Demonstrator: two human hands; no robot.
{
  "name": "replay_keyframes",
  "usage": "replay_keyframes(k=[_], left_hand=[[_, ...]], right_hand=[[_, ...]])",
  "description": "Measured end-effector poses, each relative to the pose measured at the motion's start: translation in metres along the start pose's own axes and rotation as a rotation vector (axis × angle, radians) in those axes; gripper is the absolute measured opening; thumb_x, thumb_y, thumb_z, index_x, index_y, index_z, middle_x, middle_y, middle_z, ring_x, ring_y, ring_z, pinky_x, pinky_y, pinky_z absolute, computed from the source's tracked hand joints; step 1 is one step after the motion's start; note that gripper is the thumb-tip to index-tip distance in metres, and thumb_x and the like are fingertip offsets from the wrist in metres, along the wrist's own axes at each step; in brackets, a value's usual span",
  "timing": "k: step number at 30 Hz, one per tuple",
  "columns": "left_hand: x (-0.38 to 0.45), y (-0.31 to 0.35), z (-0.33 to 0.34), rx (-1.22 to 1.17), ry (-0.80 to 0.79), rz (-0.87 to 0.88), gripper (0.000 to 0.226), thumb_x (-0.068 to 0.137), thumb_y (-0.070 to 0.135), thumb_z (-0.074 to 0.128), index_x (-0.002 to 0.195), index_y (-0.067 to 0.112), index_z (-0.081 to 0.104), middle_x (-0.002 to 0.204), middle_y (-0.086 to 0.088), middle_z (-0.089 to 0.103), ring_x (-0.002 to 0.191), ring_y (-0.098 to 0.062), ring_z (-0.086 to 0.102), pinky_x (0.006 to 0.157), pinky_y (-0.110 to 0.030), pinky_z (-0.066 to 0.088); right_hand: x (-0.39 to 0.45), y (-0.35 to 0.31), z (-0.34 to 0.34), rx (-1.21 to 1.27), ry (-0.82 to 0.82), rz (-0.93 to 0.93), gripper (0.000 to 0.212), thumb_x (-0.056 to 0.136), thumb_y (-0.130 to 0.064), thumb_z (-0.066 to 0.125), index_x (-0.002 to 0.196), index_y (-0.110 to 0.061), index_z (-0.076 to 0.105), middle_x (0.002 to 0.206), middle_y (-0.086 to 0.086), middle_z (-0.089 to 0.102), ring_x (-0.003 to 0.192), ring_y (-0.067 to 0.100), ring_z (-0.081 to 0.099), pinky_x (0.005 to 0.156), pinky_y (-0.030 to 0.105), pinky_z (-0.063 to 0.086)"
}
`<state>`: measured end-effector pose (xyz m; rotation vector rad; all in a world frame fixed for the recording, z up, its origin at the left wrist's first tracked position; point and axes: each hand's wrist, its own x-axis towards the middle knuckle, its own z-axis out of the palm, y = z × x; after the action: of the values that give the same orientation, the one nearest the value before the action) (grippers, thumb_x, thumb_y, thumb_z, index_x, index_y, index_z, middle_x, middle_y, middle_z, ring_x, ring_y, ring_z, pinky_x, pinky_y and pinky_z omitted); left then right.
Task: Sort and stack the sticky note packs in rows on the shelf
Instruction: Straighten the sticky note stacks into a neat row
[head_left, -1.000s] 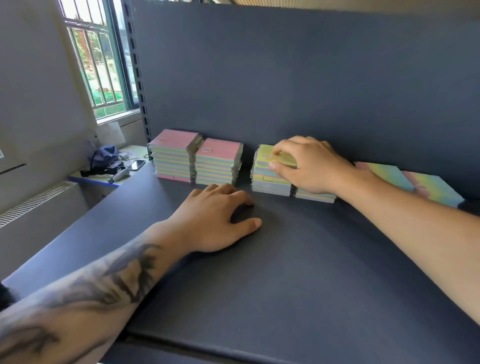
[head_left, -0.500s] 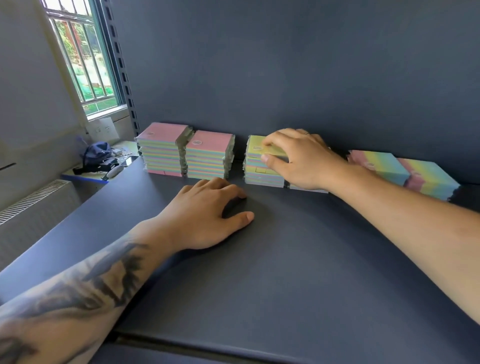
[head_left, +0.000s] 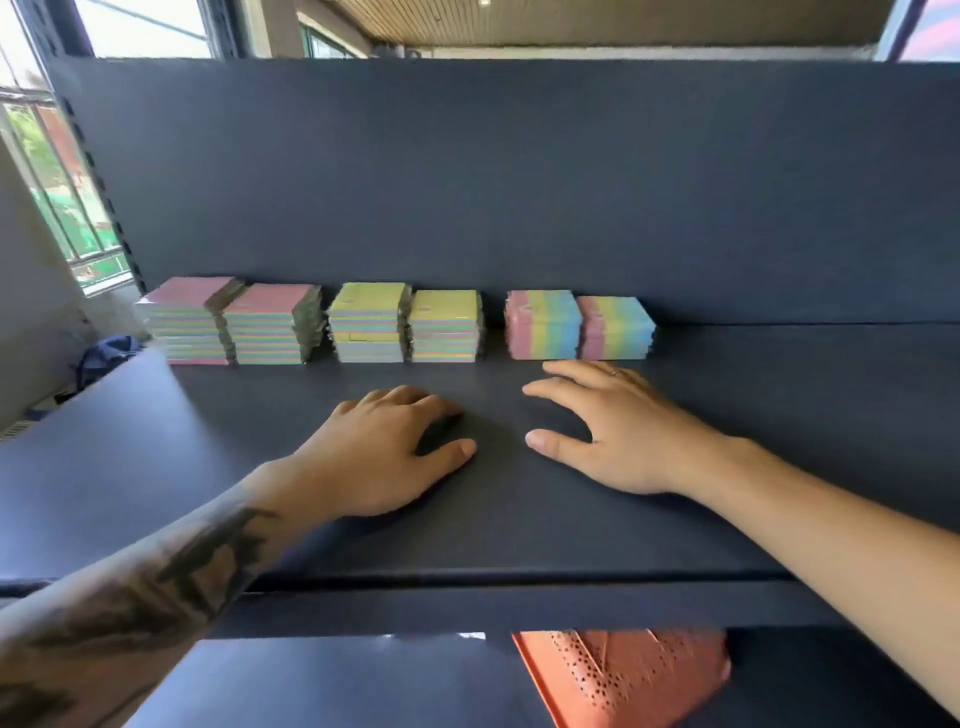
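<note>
Dark shelf (head_left: 519, 525) boards fill the view, an orange perforated thing (head_left: 623, 675) showing below the front edge. Both hands rest on the board holding nothing: left hand (head_left: 379, 457) loosely curled, right hand (head_left: 618, 431) spread. Beyond, six pack stacks line the back wall: pink-topped stacks (head_left: 234, 322), yellow-topped stacks (head_left: 405, 325), then rainbow stacks (head_left: 579, 327), nearest the right fingertips.

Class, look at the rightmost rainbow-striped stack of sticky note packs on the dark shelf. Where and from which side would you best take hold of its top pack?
Pinch the top pack of the rightmost rainbow-striped stack by its front and right edges, coming from the front right with the right hand. Its left side sits tight against the neighbouring rainbow-striped stack and the dark back panel stands behind, so probably only those edges are free.
</note>
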<state>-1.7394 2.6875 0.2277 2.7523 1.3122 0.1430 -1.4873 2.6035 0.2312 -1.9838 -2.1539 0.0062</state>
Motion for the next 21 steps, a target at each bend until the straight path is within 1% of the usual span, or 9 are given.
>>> replay_keyframes(k=[3,7,9,11,13,15,19,21], left_hand=[[0.003,0.078,0.008,-0.010,0.003,0.054,0.063,0.094,0.076,0.032,0.150,0.046,0.039,0.156,0.013,0.042,0.144,-0.019,0.039,0.116,-0.043,0.033],[0.000,0.198,0.023,-0.026,0.032,0.157,0.066,0.091,0.081,0.032,0.148,0.048,0.041,0.155,0.014,0.044,0.143,-0.020,0.042,0.115,-0.045,0.035],[-0.002,0.257,0.034,-0.031,0.034,0.223,0.077,0.086,0.089,0.026,0.149,0.047,0.040,0.157,0.013,0.044,0.143,-0.022,0.042,0.117,-0.048,0.034],[-0.005,0.314,0.045,-0.031,0.029,0.262,0.089,0.078,0.094,0.019,0.152,0.046,0.036,0.159,0.012,0.040,0.147,-0.023,0.037,0.119,-0.051,0.030],[-0.009,0.366,0.055,-0.019,0.021,0.285,0.086,0.082,0.091,0.025,0.153,0.044,0.033,0.161,0.012,0.036,0.149,-0.023,0.032,0.121,-0.050,0.027],[-0.011,0.412,0.062,0.007,0.023,0.322,0.080,0.087,0.085,0.033,0.154,0.042,0.032,0.162,0.010,0.034,0.149,-0.024,0.031,0.120,-0.049,0.026],[-0.007,0.495,0.073,0.013,0.007,0.464,0.073,0.091,0.080,0.040,0.153,0.043,0.036,0.161,0.013,0.035,0.149,-0.021,0.032,0.120,-0.045,0.026],[-0.005,0.526,0.078,-0.012,0.007,0.547,0.072,0.090,0.081,0.041,0.151,0.043,0.039,0.160,0.012,0.037,0.148,-0.018,0.034,0.121,-0.043,0.028]], right_hand=[[-0.077,0.054,-0.014,0.048,-0.049,0.146,0.065,0.096,-0.072,0.041,0.154,-0.043,0.038,0.168,-0.013,0.023,0.154,0.009,0.018,0.121,0.032,0.015],[-0.189,0.127,-0.039,0.092,-0.015,0.295,0.063,0.096,-0.071,0.044,0.154,-0.046,0.039,0.167,-0.017,0.024,0.154,0.006,0.019,0.121,0.030,0.015],[-0.244,0.161,-0.047,0.076,-0.006,0.351,0.064,0.096,-0.072,0.044,0.154,-0.047,0.036,0.168,-0.017,0.022,0.155,0.007,0.017,0.124,0.032,0.014],[-0.295,0.191,-0.054,0.057,-0.004,0.398,0.065,0.096,-0.072,0.043,0.156,-0.048,0.032,0.169,-0.016,0.018,0.156,0.008,0.012,0.126,0.035,0.013],[-0.339,0.216,-0.061,0.064,0.004,0.450,0.066,0.096,-0.073,0.042,0.156,-0.049,0.030,0.170,-0.017,0.015,0.157,0.008,0.010,0.126,0.036,0.012],[-0.379,0.239,-0.067,0.093,0.016,0.500,0.067,0.095,-0.074,0.042,0.156,-0.049,0.031,0.169,-0.017,0.015,0.156,0.009,0.014,0.124,0.036,0.015],[-0.450,0.286,-0.072,0.158,0.076,0.584,0.069,0.094,-0.076,0.043,0.156,-0.046,0.033,0.168,-0.015,0.021,0.154,0.011,0.022,0.122,0.040,0.025],[-0.473,0.305,-0.071,0.187,0.120,0.620,0.066,0.095,-0.072,0.046,0.154,-0.044,0.036,0.165,-0.016,0.026,0.150,0.011,0.030,0.119,0.039,0.032]])
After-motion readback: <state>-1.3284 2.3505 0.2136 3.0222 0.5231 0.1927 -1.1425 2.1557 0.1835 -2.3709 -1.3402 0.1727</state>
